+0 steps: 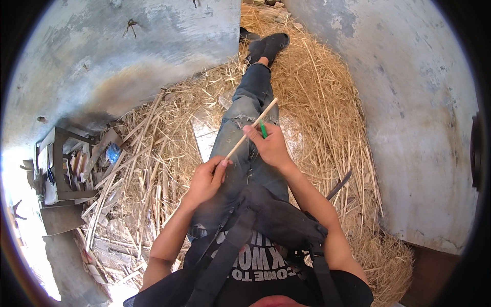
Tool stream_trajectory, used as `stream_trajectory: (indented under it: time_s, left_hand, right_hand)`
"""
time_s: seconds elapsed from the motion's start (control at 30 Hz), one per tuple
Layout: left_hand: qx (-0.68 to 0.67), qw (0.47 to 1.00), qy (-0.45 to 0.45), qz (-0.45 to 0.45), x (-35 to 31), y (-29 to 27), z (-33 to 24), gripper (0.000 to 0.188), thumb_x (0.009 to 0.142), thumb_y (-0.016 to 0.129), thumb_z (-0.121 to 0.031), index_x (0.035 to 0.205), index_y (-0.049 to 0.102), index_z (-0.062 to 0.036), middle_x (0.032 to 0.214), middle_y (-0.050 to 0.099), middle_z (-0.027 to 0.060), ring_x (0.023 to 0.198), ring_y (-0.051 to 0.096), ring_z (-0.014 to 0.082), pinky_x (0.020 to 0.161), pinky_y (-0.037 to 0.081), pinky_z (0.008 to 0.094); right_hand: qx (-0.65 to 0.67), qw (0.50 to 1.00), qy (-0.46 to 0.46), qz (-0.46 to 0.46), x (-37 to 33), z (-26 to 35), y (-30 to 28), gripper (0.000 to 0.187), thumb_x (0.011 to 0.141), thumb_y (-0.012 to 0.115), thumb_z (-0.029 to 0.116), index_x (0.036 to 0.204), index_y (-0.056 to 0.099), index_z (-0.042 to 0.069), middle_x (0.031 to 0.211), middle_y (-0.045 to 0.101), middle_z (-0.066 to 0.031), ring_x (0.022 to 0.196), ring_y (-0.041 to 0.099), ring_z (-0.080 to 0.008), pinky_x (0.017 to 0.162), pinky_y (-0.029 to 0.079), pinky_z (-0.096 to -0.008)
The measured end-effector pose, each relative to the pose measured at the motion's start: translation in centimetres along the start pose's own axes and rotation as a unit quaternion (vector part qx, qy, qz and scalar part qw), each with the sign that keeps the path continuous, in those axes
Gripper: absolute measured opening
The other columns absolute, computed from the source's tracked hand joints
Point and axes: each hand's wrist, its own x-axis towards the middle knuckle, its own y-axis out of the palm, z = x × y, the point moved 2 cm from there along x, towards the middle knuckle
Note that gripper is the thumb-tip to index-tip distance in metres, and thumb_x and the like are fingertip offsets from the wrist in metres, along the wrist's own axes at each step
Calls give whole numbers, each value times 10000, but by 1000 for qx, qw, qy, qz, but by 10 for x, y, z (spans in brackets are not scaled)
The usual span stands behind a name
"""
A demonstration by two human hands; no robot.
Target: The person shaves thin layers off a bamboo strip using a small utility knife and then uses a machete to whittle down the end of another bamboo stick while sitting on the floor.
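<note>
I see a slim, straight, pale stick [265, 113] slanting from lower left to upper right, its far end free. Just beside its middle, a short green object [263, 129] shows, its lower part hidden.

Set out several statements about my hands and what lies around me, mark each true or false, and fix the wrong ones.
1. Your left hand and right hand both hold the pale stick. True.
2. The green object is in your left hand. False: the green object is in your right hand.
3. Straw lies on both sides of your jeans. True.
4. The crumpled blue item lies to your right. False: the crumpled blue item is on your left.
5. The pale stick slants, its far end toward your right. True.
</note>
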Motion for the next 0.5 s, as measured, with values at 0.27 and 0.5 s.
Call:
stream_trajectory:
  time_s: [0.27, 0.5]
  left_hand:
    - [83, 988, 33, -125, 14, 14, -3, 223, 1016, 594, -178, 1092, 714, -6, 621, 634, 108, 547, 624, 163, 541, 470, 307]
    - [104, 989, -12, -103, -4, -3, -2, 156, 969, 641, -146, 976, 730, -18, 636, 634, 174, 585, 660, 352, 557, 502, 401]
  right_hand:
    - [-332, 937, -29, 105, -33, 19, 26, 486, 1022, 502, 491, 960, 658, 35, 664, 645, -247, 673, 659, -468, 608, 509, -559]
    - [-307, 951, 22, 22, 14, 12, -24, 493, 1034, 484, 503, 966, 677, 54, 666, 645, -256, 702, 652, -494, 603, 501, -560]
